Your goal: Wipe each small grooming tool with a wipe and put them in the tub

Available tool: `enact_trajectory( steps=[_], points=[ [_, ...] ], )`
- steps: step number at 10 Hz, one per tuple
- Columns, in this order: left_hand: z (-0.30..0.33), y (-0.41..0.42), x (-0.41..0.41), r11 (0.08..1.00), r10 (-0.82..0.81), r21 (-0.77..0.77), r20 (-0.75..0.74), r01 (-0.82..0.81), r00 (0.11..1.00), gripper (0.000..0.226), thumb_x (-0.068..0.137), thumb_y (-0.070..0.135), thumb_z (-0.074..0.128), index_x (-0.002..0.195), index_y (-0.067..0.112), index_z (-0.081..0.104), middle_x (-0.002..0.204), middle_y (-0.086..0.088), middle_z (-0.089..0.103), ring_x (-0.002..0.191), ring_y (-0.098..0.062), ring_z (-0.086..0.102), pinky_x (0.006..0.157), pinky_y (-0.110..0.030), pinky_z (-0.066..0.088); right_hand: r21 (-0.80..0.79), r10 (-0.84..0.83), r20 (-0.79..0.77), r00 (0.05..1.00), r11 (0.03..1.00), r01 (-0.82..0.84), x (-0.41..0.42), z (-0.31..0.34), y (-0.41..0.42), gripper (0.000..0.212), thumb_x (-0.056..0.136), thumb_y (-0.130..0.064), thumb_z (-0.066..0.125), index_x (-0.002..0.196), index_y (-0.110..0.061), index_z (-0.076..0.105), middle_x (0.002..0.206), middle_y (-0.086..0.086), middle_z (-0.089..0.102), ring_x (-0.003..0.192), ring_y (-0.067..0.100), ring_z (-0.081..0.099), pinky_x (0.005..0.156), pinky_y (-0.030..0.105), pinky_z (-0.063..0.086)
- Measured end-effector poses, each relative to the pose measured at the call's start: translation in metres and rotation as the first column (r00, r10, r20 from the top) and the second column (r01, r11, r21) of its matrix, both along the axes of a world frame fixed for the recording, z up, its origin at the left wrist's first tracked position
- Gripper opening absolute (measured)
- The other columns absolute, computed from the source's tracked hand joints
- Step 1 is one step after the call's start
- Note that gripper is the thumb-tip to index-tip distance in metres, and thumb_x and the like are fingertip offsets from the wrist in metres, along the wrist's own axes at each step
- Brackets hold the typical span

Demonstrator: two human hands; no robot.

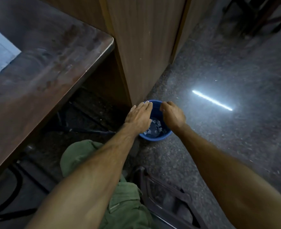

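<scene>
Your two hands reach over one round blue plastic tub (154, 136) on the floor: left hand (139, 115) flat, fingers straight; right hand (173, 114) curled, grip unclear. Blurred pale pieces (155, 127) lie inside.

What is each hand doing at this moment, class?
Left hand: open, fingers straight, over the blue tub.
Right hand: fingers curled over the tub's rim; whether it holds anything cannot be told.
</scene>
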State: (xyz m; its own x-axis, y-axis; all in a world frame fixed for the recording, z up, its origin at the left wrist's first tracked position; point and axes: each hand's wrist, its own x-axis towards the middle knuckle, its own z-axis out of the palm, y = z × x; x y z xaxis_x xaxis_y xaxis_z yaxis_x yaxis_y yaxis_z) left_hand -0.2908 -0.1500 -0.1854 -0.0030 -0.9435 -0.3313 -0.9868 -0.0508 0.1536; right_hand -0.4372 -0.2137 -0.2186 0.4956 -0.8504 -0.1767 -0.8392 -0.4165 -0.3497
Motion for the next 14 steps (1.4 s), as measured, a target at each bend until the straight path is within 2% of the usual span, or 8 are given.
enact_trajectory(
  steps=[1, 3, 6, 8, 10, 12, 13, 14],
  points=[
    [-0.015, -0.006, 0.002, 0.999, -0.012, 0.037, -0.001, 0.012, 1.0, 0.073, 0.094, 0.033, 0.054, 0.151, 0.01, 0.015, 0.159, -0.006, 0.019, 0.145, -0.021, 0.02, 0.117, -0.043, 0.023, 0.08, -0.031, -0.018, 0.999, 0.996, 0.032, 0.001, -0.018, -0.002, 0.017, 0.089, -0.007, 0.052, 0.105, -0.013, 0.057, 0.112, 0.011, 0.054, 0.095, 0.031, 0.055, 0.074, 0.039, 0.048],
    [-0.036, -0.015, 0.011, 0.997, 0.002, 0.073, -0.017, -0.001, 1.0, 0.074, 0.093, 0.031, 0.056, 0.151, 0.01, 0.015, 0.158, -0.005, 0.021, 0.145, -0.021, 0.021, 0.117, -0.045, 0.024, 0.055, 0.058, -0.05, 0.997, 0.997, -0.055, 0.008, -0.047, -0.005, 0.022, 0.091, -0.013, 0.058, 0.112, -0.01, 0.064, 0.113, 0.011, 0.057, 0.097, 0.026, 0.057, 0.077, 0.033, 0.046],
    [-0.047, -0.026, 0.023, 0.996, 0.013, 0.088, -0.053, -0.008, 0.999, 0.074, 0.094, 0.029, 0.055, 0.152, 0.011, 0.012, 0.159, -0.005, 0.017, 0.146, -0.02, 0.017, 0.118, -0.046, 0.02, 0.046, 0.079, -0.097, 0.992, 0.996, -0.075, 0.021, -0.061, -0.021, 0.027, 0.092, -0.012, 0.058, 0.118, -0.008, 0.063, 0.116, 0.012, 0.055, 0.101, 0.026, 0.056, 0.083, 0.036, 0.051],
    [-0.053, -0.022, 0.024, 0.994, 0.03, 0.103, -0.078, -0.022, 0.997, 0.076, 0.094, 0.031, 0.056, 0.152, 0.012, 0.011, 0.159, -0.005, 0.018, 0.146, -0.02, 0.018, 0.118, -0.047, 0.021, 0.139, 0.047, -0.145, 0.988, 0.99, -0.026, 0.023, -0.07, -0.024, 0.024, 0.091, -0.011, 0.057, 0.113, -0.012, 0.067, 0.124, 0.008, 0.058, 0.109, 0.024, 0.058, 0.087, 0.039, 0.053],
    [-0.052, -0.019, 0.023, 0.991, 0.057, 0.129, -0.094, -0.044, 0.994, 0.078, 0.094, 0.031, 0.056, 0.153, 0.013, 0.008, 0.16, -0.005, 0.015, 0.147, -0.02, 0.016, 0.119, -0.048, 0.018, 0.165, 0.01, -0.152, 0.988, 0.986, 0.015, 0.019, -0.068, -0.021, 0.023, 0.093, -0.014, 0.056, 0.114, -0.011, 0.067, 0.124, 0.008, 0.056, 0.104, 0.023, 0.059, 0.082, 0.035, 0.054],
    [-0.042, -0.015, 0.022, 0.991, 0.056, 0.123, -0.094, -0.044, 0.994, 0.077, 0.094, 0.031, 0.055, 0.153, 0.012, 0.008, 0.16, -0.005, 0.014, 0.147, -0.021, 0.015, 0.119, -0.048, 0.018, 0.12, 0.006, -0.148, 0.989, 0.993, 0.012, 0.02, -0.057, -0.016, 0.024, 0.095, -0.016, 0.053, 0.115, -0.013, 0.066, 0.122, 0.008, 0.056, 0.103, 0.022, 0.058, 0.081, 0.035, 0.054],
    [-0.033, -0.009, 0.023, 0.997, 0.067, 0.046, -0.108, -0.062, 0.992, 0.075, 0.094, 0.032, 0.054, 0.152, 0.012, 0.012, 0.16, -0.006, 0.017, 0.147, -0.021, 0.017, 0.118, -0.047, 0.02, 0.076, -0.002, -0.094, 0.996, 0.997, 0.009, 0.02, -0.05, -0.013, 0.024, 0.096, -0.018, 0.05, 0.114, -0.012, 0.065, 0.122, 0.009, 0.056, 0.103, 0.023, 0.059, 0.083, 0.039, 0.054],
    [-0.022, 0.001, 0.022, 0.987, 0.098, -0.114, -0.131, -0.113, 0.987, 0.064, 0.095, 0.034, 0.053, 0.148, 0.012, 0.025, 0.152, -0.007, 0.032, 0.14, -0.021, 0.032, 0.115, -0.043, 0.029, 0.065, -0.05, -0.05, 0.998, 0.996, 0.053, 0.02, -0.041, -0.01, 0.029, 0.098, -0.031, 0.048, 0.115, -0.013, 0.063, 0.122, 0.008, 0.056, 0.106, 0.024, 0.057, 0.085, 0.041, 0.053]
  ],
)
